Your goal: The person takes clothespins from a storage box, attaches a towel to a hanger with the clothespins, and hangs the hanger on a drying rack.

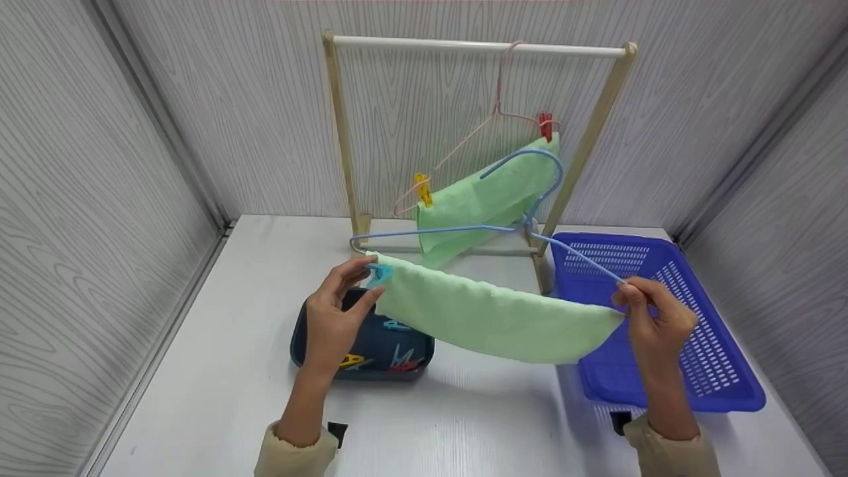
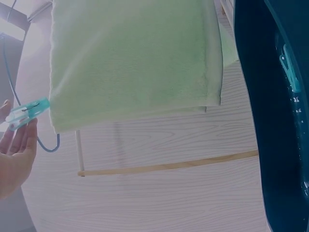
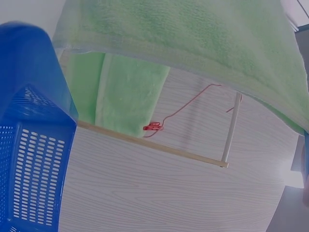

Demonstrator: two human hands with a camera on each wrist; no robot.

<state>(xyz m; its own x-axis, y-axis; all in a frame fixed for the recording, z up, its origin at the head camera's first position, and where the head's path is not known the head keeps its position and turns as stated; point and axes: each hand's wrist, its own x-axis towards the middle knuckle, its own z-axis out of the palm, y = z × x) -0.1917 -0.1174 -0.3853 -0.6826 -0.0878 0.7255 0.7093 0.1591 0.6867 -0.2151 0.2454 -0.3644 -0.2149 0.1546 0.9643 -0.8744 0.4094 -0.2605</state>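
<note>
A light green towel (image 1: 490,318) stretches between the two hands, below a blue clothes hanger (image 1: 430,232) whose hook points up. My left hand (image 1: 331,321) pinches a light blue clothespin (image 1: 379,274) between thumb and fingers at the towel's left corner. In the left wrist view, the clothespin's tip (image 2: 43,104) meets the towel's edge beside the hanger's bent end. With thumb and fingers, my right hand (image 1: 659,321) grips the hanger's right end together with the towel's right corner. The right wrist view shows mostly towel (image 3: 203,34); that hand is almost out of frame.
Behind stands a wooden rack with a white bar (image 1: 464,44). A pink hanger (image 1: 498,86) on it carries another green towel (image 1: 490,192), clipped by a yellow clothespin (image 1: 423,190) and a red one (image 1: 545,126). A dark bin (image 1: 364,374) holds several clothespins; a blue basket (image 1: 748,391) stands right.
</note>
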